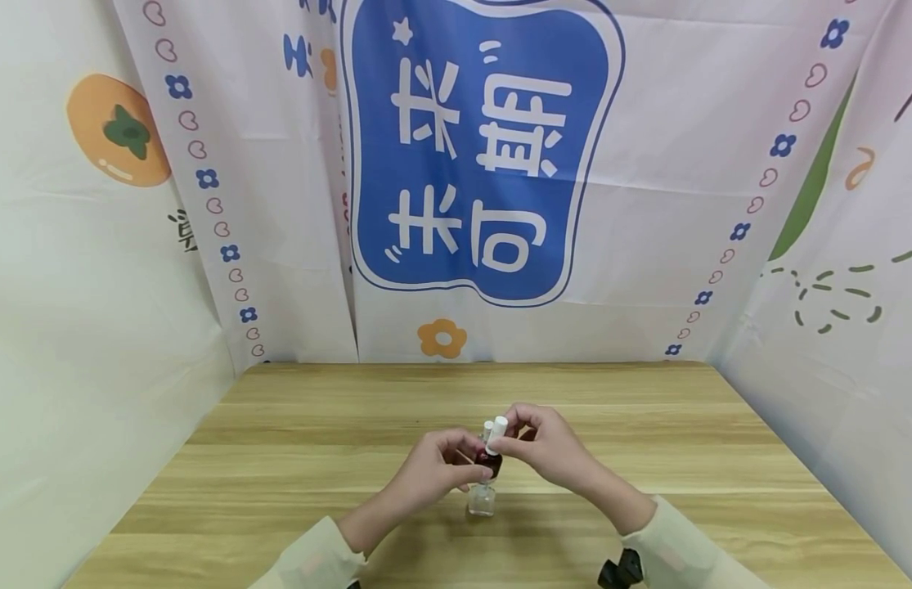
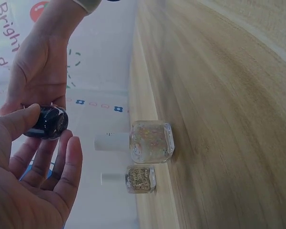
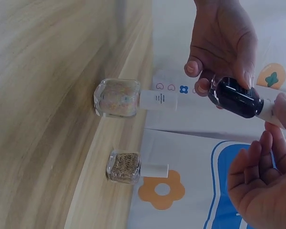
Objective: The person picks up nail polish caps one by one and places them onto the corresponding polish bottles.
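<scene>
A dark nail polish bottle (image 1: 489,465) is held up off the table, tilted, its white cap (image 1: 497,429) towards the right hand. My left hand (image 1: 432,473) grips the dark glass body between thumb and fingers. The white cap sits between the thumb and fingers of my right hand (image 1: 547,448). In the right wrist view the cap joins the neck of the dark bottle (image 3: 236,97). Below the hands, a clear bottle with pale glitter flecks (image 2: 152,141) stands upright on the table. Beside it is a smaller gold-glitter bottle (image 2: 139,180), also white-capped.
The wooden table (image 1: 294,458) runs back to a printed cloth (image 1: 647,270) hanging behind it. More printed cloth walls the left and right sides. A black object (image 1: 621,568) shows at the right sleeve.
</scene>
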The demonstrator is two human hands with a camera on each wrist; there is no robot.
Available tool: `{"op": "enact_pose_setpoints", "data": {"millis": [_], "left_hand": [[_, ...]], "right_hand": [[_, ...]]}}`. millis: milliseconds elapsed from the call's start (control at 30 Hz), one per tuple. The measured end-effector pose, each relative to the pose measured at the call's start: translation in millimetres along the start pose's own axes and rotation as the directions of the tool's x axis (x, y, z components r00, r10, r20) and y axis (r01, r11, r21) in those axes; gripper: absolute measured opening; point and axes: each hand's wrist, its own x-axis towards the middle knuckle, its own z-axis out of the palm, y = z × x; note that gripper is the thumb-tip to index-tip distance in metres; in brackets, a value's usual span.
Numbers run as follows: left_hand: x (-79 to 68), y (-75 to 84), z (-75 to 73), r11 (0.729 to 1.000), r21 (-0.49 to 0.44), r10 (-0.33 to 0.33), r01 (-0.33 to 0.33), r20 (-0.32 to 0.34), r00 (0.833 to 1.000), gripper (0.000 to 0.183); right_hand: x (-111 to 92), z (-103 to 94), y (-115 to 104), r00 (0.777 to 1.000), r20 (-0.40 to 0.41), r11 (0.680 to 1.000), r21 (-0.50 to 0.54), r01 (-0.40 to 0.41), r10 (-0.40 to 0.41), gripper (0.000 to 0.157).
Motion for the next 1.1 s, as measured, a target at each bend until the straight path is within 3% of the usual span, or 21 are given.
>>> {"op": "enact_pose_setpoints", "data": {"millis": [400,700,900,1100], "left_hand": [[1.2,-1.6,-0.4,1.0,0.008,-0.021,0.021,-0.004,1.0,0.021],[1.0,1.6,-2.2,1.0,-0.023,-0.013,0.013,0.008,1.0,0.024],[1.3,2.1,-1.1,1.0,-0.026,-0.017,0.018,0.019,1.0,0.025],[1.7,3.3,0.4,1.0,-0.025,-0.011,0.011,0.016,1.0,0.024]], "right_hand": [[-1,-0.5,2,1.0,-0.012,1.0,0.015,-0.018,0.018,0.019],[2,-13.0,3,0.99,0.11,0.996,0.009,0.087,-0.087,0.02],[2,-13.1,2,0.975,0.183,0.991,0.062,0.119,-0.129,0.021],[1,-11.0,2,0.983,0.137,0.991,0.062,0.116,-0.123,0.017]]}}
